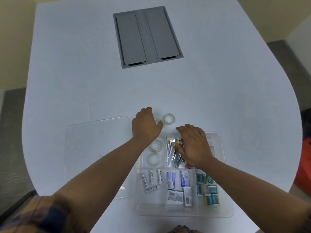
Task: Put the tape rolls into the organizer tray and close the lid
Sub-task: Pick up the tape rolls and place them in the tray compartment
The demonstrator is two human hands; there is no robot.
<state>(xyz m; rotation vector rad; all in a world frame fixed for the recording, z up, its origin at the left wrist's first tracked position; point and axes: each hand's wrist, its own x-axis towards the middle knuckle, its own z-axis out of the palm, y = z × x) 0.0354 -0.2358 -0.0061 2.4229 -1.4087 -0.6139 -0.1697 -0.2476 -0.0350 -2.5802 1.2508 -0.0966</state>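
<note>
White tabletop [101,81] fills the view, with a grey hatch [147,37] set into it at the far end and beige walls beyond. Down near the person, a clear organizer tray [227,190] sits open, and its clear lid [94,140] lies flat on the table just to the left of it. Two tape rolls [156,145] already lie flat in the tray's far-left compartment, one behind the other. Over to the left hand [145,126]: it is palm down at the tray's far-left corner, fingers loosely curled, and a pale roll peeks out at its thumb side; whether the fingers actually grip it cannot be told. Another tape roll [168,119] lies flat on the table just right of that hand, apart from the fingertips. The right hand [193,145] hovers palm down over the tray's far middle compartment, fingers spread, above the metal clips [171,153]. Nearer compartments hold batteries [152,180], small blue-and-white boxes [178,187] and teal packets [209,189].
</note>
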